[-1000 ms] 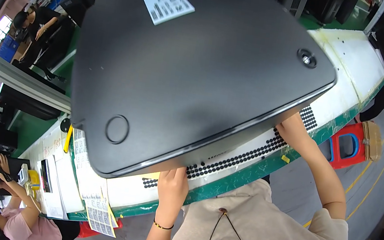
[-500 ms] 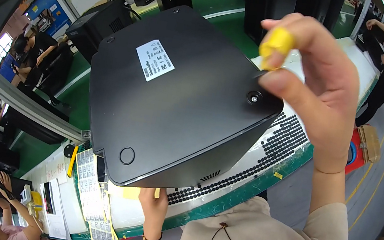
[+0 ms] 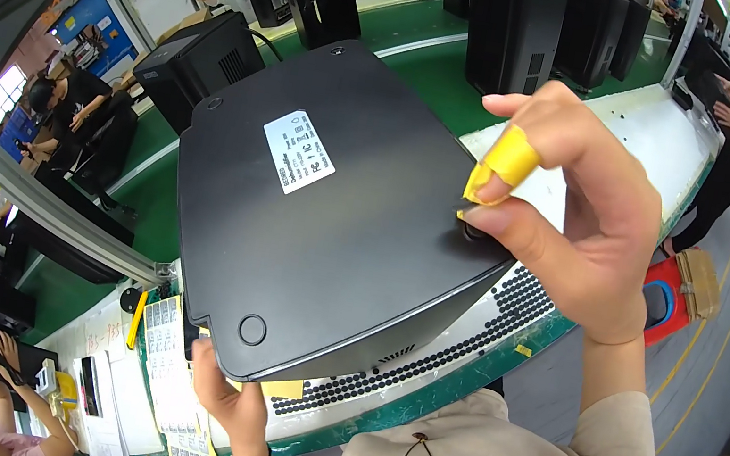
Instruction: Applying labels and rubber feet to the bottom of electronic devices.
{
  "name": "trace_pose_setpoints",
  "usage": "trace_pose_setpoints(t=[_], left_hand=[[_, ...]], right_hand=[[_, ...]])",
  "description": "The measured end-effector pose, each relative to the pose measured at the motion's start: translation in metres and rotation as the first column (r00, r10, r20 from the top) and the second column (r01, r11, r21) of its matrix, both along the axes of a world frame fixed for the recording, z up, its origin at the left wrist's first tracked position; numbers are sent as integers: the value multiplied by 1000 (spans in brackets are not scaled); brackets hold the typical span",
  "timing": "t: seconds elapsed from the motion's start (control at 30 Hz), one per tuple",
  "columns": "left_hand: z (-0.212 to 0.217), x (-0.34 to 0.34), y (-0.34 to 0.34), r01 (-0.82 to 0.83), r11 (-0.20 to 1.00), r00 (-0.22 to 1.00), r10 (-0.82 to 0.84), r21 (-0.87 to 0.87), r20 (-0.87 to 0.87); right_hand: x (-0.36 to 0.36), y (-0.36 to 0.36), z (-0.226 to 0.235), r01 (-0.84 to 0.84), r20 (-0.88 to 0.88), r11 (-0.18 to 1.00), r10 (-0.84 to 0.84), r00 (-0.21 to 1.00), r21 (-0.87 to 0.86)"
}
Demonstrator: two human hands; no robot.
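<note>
A large black device casing [image 3: 314, 249] lies in front of me with a broad flat face upward. A white label [image 3: 298, 152] sits on that face, and a round black pad [image 3: 252, 330] covers its near left corner. Yellow tape wraps a finger of my right hand [image 3: 597, 212], whose finger and thumb pinch a small black pad [image 3: 460, 213] at the casing's right corner, over the recess there. My left hand [image 3: 230, 402] grips the casing's near left corner from below and beside; some of its fingers are hidden.
Rows of black round pads [image 3: 521, 300] lie on a white sheet along the green bench edge. Label sheets [image 3: 165, 354] and a yellow pen-like tool [image 3: 137, 320] lie at left. Black towers [image 3: 513, 32] stand beyond, a metal frame [image 3: 44, 201] crosses the left, and co-workers surround the bench.
My right hand has come down and nearer the casing, bringing the small black pad to the corner recess. My left hand has shifted left to the casing's near corner.
</note>
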State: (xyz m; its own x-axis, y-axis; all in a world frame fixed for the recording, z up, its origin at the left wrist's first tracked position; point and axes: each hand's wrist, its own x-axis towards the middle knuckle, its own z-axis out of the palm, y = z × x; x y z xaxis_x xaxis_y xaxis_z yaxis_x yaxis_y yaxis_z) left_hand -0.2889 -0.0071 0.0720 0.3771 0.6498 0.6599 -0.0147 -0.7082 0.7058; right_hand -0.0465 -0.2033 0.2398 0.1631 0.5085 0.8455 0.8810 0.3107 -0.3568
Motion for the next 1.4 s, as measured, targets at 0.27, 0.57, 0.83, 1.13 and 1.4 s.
trace_pose_setpoints(t=[0.27,0.57,0.83,1.13,1.4], left_hand=[[74,14,-14,-38,987,938,-19,158,347],[121,30,-33,-99,917,929,-53,385,366],[134,45,-38,12,944,929,-132,329,345],[175,34,-32,257,864,963,-264,433,-44],[189,40,-33,189,831,982,-144,523,-126]], right_hand=[[0,6,-22,-120,-52,974,132,990,190],[-3,8,-35,-99,-56,950,121,991,296],[-1,6,-41,10,194,954,-72,978,300],[-6,1,-38,174,150,960,-210,966,219],[-4,5,-45,136,165,951,-187,969,279]])
